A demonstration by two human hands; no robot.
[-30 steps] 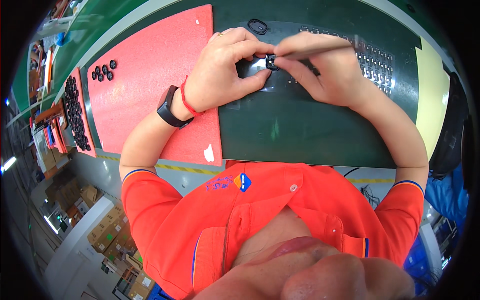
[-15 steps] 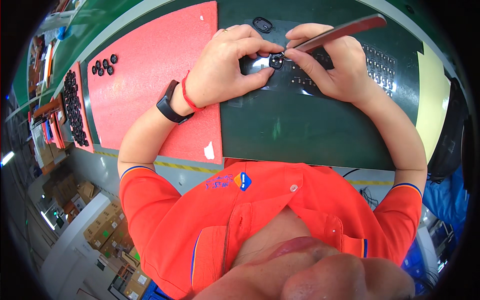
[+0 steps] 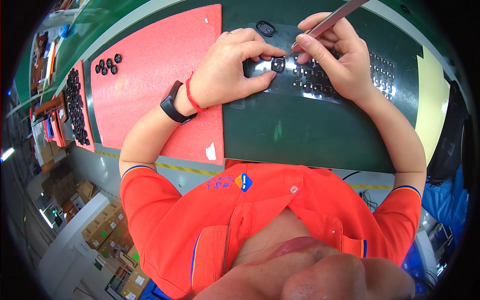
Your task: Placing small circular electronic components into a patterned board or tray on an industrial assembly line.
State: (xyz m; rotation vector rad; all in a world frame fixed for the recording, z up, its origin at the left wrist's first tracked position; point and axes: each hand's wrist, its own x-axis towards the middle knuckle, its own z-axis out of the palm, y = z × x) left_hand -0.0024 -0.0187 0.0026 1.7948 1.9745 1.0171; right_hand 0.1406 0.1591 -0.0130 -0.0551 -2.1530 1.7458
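My left hand [image 3: 231,64] holds a small black rounded housing [image 3: 278,64] between its thumb and forefinger, at the left end of a clear sheet. My right hand [image 3: 342,60] grips metal tweezers [image 3: 334,19] that slant up to the right, their tip close to the housing's upper edge. I cannot tell whether the tip touches it. Under and beside my right hand, the clear sheet carries rows of small dark pieces [image 3: 315,84]. A black oval shell [image 3: 265,28] lies above my left fingertips.
To the left, a pink foam mat [image 3: 155,85] bears several small black round parts [image 3: 109,64]. Farther left, many dark parts [image 3: 76,105] cover a narrow pink strip. Small shiny pieces [image 3: 382,75] lie in rows right of my hand, before a pale yellow sheet [image 3: 432,100] on the green tabletop [image 3: 300,130].
My right hand has drawn slightly away from the housing, up and to the right, and the tweezers stand steeper. The left hand keeps its pinch in nearly the same place.
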